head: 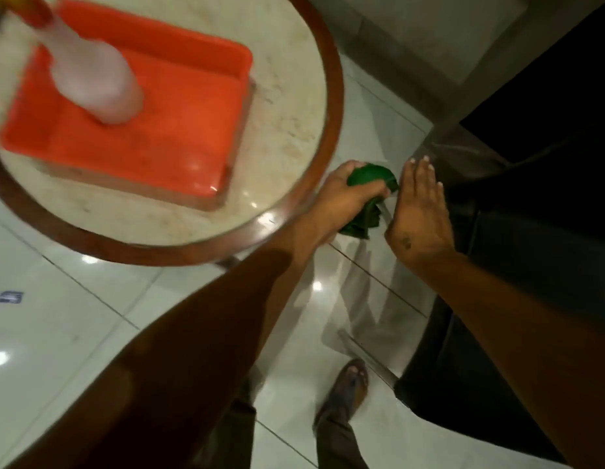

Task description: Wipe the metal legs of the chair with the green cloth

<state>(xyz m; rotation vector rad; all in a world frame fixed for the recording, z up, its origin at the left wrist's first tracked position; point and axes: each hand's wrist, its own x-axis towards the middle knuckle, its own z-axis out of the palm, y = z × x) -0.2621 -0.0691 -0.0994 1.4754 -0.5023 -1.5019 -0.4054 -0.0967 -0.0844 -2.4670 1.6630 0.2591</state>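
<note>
Bunching the green cloth (368, 184), the left hand (348, 194) grips it (right hand (421, 211) flat beside).

My left hand (348, 194) is clenched at mid-frame, arm stretching up from lower left. My right hand (421, 214) lies flat, fingers extended, just beside it.

Bare forearms, dark trousers (334, 438), sandal (350, 387)

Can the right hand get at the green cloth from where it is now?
Probably yes: the open right hand sits right beside the bunched green cloth gripped by the left hand, with nothing between them.
</note>
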